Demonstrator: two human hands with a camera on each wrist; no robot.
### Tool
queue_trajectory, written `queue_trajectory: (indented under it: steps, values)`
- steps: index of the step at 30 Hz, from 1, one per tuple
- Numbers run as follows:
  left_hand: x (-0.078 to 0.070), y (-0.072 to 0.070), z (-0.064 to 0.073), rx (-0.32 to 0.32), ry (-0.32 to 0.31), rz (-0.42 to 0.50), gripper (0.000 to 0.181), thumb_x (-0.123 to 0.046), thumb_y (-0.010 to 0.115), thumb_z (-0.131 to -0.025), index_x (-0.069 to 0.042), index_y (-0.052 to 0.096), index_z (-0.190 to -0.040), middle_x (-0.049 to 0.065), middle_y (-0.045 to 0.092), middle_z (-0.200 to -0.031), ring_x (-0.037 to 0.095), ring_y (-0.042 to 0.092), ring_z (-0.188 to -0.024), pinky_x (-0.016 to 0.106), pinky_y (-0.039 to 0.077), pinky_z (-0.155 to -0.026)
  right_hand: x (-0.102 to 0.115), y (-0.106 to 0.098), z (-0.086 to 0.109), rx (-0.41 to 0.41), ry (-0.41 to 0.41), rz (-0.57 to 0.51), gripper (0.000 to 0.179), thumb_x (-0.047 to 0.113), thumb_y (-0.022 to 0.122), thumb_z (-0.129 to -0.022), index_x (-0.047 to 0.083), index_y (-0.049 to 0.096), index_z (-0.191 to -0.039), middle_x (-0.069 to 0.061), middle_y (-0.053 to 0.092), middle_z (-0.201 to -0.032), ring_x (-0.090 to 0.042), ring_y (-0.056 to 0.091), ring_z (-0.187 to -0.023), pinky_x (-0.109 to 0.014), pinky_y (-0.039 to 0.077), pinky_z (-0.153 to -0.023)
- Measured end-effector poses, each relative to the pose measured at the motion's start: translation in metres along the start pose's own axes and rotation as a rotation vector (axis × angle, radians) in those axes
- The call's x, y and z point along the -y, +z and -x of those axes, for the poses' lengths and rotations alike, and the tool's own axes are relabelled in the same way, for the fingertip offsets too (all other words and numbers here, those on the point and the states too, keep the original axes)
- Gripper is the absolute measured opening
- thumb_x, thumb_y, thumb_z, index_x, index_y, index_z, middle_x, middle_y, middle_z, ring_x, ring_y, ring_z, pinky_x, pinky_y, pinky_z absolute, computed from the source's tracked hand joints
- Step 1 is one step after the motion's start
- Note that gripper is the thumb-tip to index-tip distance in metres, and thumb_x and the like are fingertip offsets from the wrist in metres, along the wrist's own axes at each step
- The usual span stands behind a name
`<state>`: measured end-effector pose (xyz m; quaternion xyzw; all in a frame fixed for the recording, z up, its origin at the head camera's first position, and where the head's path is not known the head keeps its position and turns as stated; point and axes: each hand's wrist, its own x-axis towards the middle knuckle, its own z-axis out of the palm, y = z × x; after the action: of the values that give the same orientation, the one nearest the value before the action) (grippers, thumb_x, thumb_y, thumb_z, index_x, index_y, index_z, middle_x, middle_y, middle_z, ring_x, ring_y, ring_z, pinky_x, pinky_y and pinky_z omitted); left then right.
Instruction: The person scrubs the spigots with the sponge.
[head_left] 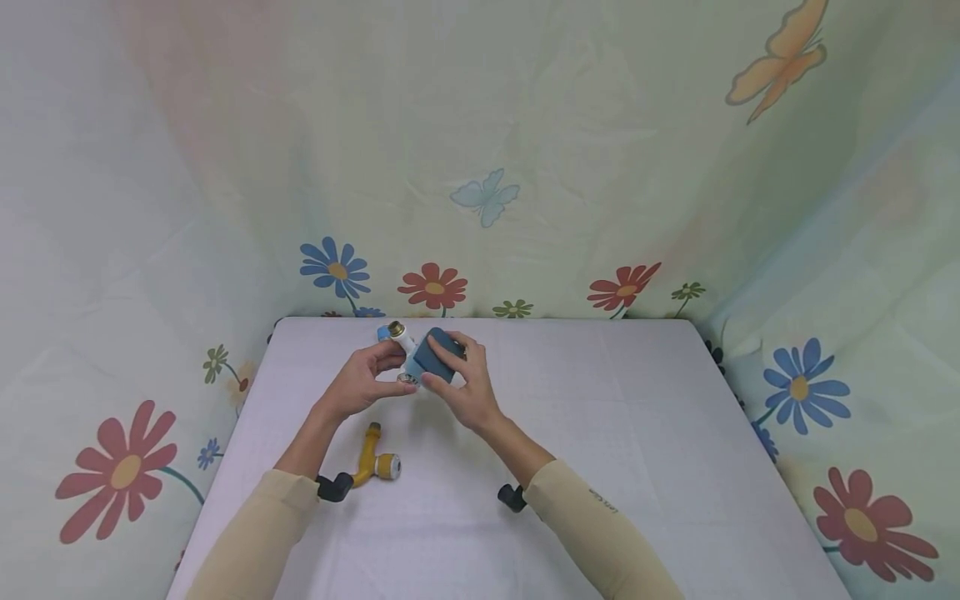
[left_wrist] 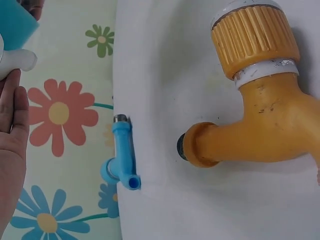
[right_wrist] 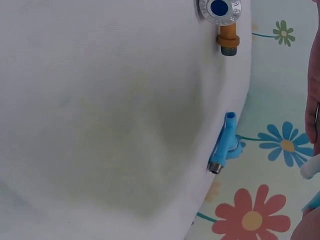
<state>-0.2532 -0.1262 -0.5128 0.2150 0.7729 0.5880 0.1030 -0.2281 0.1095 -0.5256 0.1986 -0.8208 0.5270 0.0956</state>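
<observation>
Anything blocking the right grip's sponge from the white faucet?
Nothing visible. The blue sponge in the right grip appears to meet the white faucet, which the left grip holds. The yellow faucet lies nearer the person and the blue faucet past the left grip; neither is between them.

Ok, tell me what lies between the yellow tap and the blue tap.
Only bare white tabletop: the left wrist view shows nothing set between the yellow tap and the blue tap.
</observation>
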Motion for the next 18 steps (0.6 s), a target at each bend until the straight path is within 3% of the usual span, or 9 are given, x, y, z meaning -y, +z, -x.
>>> queue_trajectory:
  steps: [7,18]
  values:
    - [-0.0015,0.0023,0.0002,-0.005,0.041,0.007,0.067,-0.022,0.089,-0.084,-0.015,0.058,-0.144,0.006,0.067,-0.138,0.024,0.065,-0.131,0.033,0.055,-0.107,0.0050,0.0013,-0.0005,-0.001,-0.088,0.013,0.064,0.061,0.067,-0.095,0.030,0.057,-0.150,-0.011,0.035,-0.163,-0.032,0.028,-0.144,-0.061,0.041,-0.109]
    - [-0.0048,0.0054,-0.0001,0.031,-0.008,0.022,0.071,-0.025,0.089,-0.084,-0.018,0.056,-0.147,0.003,0.062,-0.146,0.025,0.061,-0.136,0.039,0.056,-0.107,0.0065,0.0025,-0.0035,-0.040,-0.086,0.057,0.059,0.044,0.075,-0.094,0.029,0.059,-0.148,-0.011,0.038,-0.161,-0.034,0.031,-0.142,-0.062,0.043,-0.110]
